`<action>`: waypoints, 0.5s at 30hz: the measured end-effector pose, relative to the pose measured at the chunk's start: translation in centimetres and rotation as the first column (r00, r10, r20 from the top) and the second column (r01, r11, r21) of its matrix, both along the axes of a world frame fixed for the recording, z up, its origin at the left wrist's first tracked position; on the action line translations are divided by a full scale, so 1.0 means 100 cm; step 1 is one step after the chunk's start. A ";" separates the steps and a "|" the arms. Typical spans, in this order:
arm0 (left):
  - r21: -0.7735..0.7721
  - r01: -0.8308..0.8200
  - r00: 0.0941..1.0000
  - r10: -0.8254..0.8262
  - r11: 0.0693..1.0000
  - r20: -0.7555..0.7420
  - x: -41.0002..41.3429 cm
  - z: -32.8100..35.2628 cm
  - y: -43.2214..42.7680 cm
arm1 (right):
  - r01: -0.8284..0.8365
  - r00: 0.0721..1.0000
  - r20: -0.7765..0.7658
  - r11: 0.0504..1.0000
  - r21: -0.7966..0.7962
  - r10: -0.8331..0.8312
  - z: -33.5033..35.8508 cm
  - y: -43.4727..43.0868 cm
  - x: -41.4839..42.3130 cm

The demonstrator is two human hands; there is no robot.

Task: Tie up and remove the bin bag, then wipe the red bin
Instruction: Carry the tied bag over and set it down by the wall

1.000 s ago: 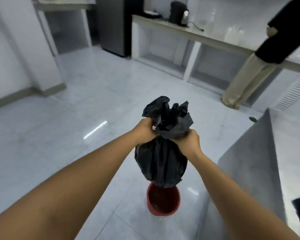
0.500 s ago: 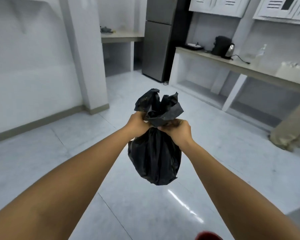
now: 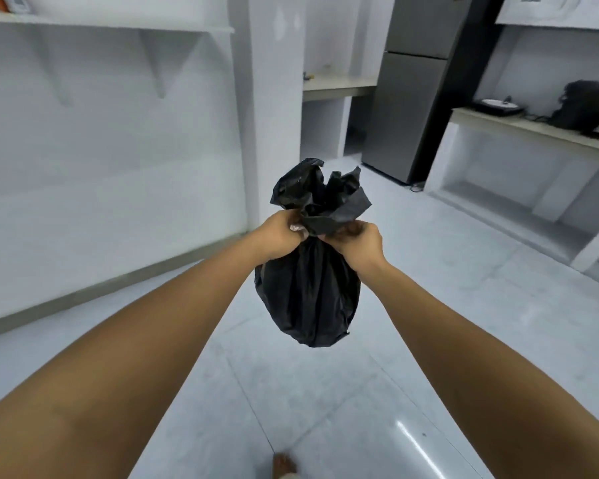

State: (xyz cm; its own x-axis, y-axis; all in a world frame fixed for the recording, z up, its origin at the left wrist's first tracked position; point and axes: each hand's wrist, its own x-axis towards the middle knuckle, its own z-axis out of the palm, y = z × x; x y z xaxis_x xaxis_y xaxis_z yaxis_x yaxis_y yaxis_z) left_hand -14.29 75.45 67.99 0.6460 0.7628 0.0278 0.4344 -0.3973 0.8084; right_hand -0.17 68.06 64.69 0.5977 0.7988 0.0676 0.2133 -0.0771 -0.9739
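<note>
A full black bin bag (image 3: 308,295) hangs in the air in front of me, its top gathered into a crumpled bunch. My left hand (image 3: 280,236) grips the bag's neck from the left. My right hand (image 3: 357,242) grips the same neck from the right, the two hands close together. The red bin is out of view.
A white wall with a shelf (image 3: 101,25) runs along the left, a pillar (image 3: 270,98) stands ahead. A grey fridge (image 3: 412,108) is at the back, a counter (image 3: 533,127) with a dark appliance at the right. Pale tiled floor (image 3: 325,392) lies below; a foot (image 3: 284,466) shows at the bottom edge.
The view has swung left and up: the red bin and the other person have left the frame. The bag stays held by both hands at its neck, lifted clear of the bin.
</note>
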 end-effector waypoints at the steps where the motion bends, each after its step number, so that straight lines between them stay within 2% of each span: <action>1: -0.007 -0.020 1.000 0.020 1.000 0.008 -0.005 -0.002 0.028 | -0.021 1.000 -0.004 1.000 -0.001 0.021 -0.003 0.031 -0.002; 7: -0.112 -0.144 0.988 0.149 0.983 0.039 -0.025 -0.012 0.179 | -0.150 0.988 -0.033 0.987 -0.066 0.148 -0.018 0.201 -0.010; 11: -0.146 -0.170 0.982 0.180 0.975 0.057 -0.041 -0.015 0.274 | -0.253 0.962 -0.133 0.961 -0.115 0.237 -0.016 0.307 -0.019; 13: -0.158 -0.181 0.981 0.190 0.971 0.043 -0.050 -0.018 0.321 | -0.285 0.939 -0.230 0.952 -0.108 0.255 -0.015 0.358 -0.027; 15: -0.162 -0.197 0.979 0.204 0.967 0.028 -0.057 -0.024 0.367 | -0.280 0.943 -0.222 0.953 -0.120 0.249 -0.020 0.406 -0.033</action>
State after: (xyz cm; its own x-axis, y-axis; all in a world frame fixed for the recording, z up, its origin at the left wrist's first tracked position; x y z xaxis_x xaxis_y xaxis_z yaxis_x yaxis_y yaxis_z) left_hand -20.03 112.13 65.61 0.4807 0.8734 -0.0777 0.4544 -0.1723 0.8740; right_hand -3.46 108.61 62.68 0.3523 0.9216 -0.1630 0.0462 -0.1910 -0.9805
